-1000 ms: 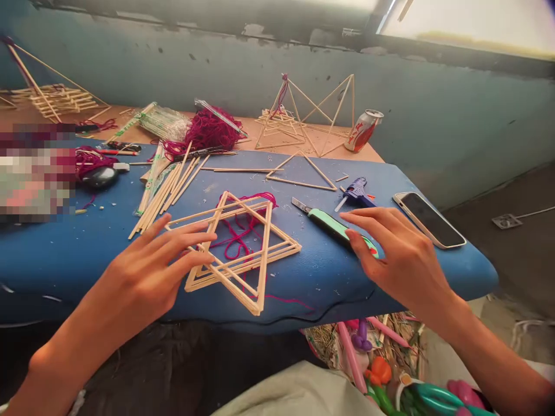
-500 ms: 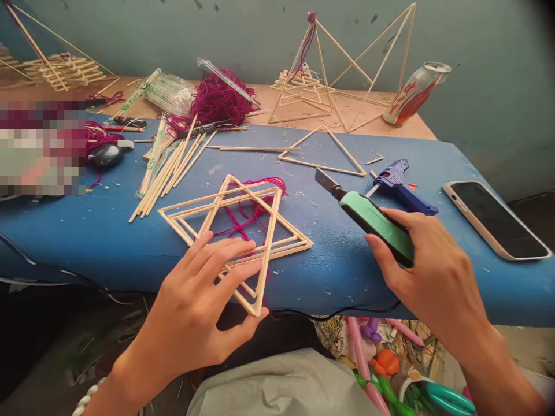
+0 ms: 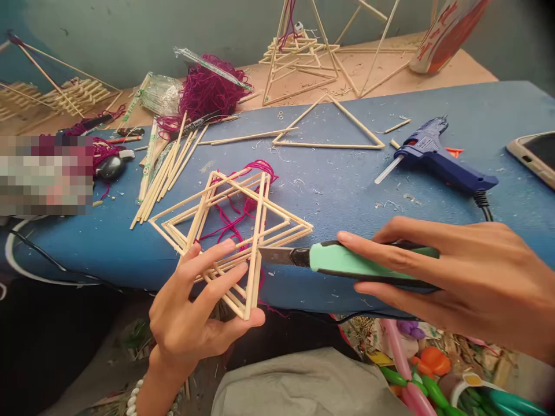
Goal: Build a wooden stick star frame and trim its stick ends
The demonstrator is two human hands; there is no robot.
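My left hand (image 3: pixel 203 306) grips the lower corner of a frame of stacked wooden stick triangles (image 3: pixel 255 254), its thumb under the near tip and its fingers across the sticks. Magenta yarn (image 3: pixel 234 216) trails through and behind this frame. In my right hand (image 3: pixel 451 277) is a mint-green utility knife (image 3: pixel 353 259), held almost level and pointing left. The tip of its blade touches, or lies right beside, the frame's right-hand sticks. Beyond that hand a blue hot glue gun (image 3: pixel 442 153) lies on the blue surface.
Loose sticks (image 3: pixel 173 167) and a single stick triangle (image 3: pixel 329 144) lie further back. Behind them are a ball of magenta yarn (image 3: pixel 212 86), a stick pyramid (image 3: pixel 299 58) and a drink can (image 3: pixel 446 37). A phone (image 3: pixel 535 153) rests at right. Balloons (image 3: pixel 433 361) lie below the edge.
My right hand has swung the knife down and left, bringing the blade from above the table to the frame. My left hand and the frame have shifted slightly. The view has also shifted.
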